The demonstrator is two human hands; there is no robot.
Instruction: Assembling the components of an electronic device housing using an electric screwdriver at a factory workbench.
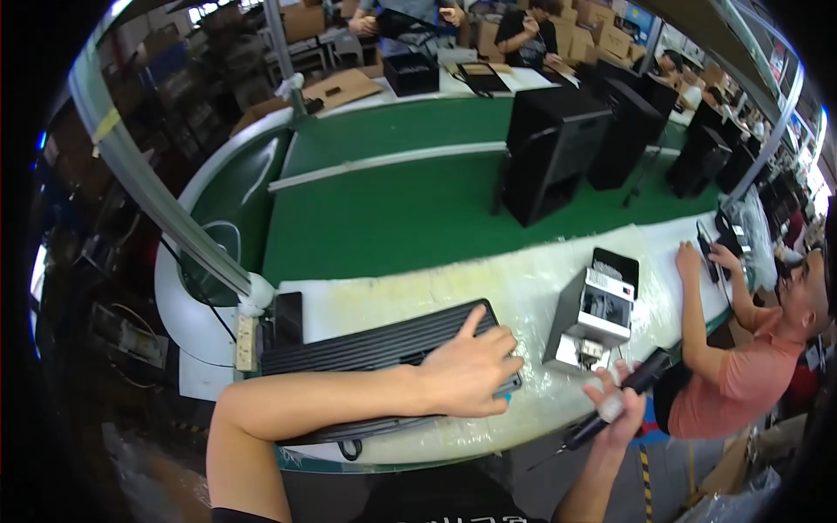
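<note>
A long black ribbed panel (384, 349) lies slanted across the bench in front of me. My left hand (471, 370) rests on its right end, index finger stretched out and the others spread toward the edge. Beside the panel, my right hand (617, 405) is wrapped around a black electric screwdriver (645, 373), its thin bit pointing down to the left, clear of the panel. Just beyond that hand stands a black and silver open-fronted box (586, 322), with small parts in it I cannot make out. A small black tray (617, 266) of small pieces sits behind it.
A green conveyor (375, 227) runs behind the white-covered bench (418, 283), carrying tall black cabinets (558, 144). A metal post (166, 196) rises at left, near a power strip (247, 343). At right, a co-worker in a pink shirt (732, 383) handles a dark tool.
</note>
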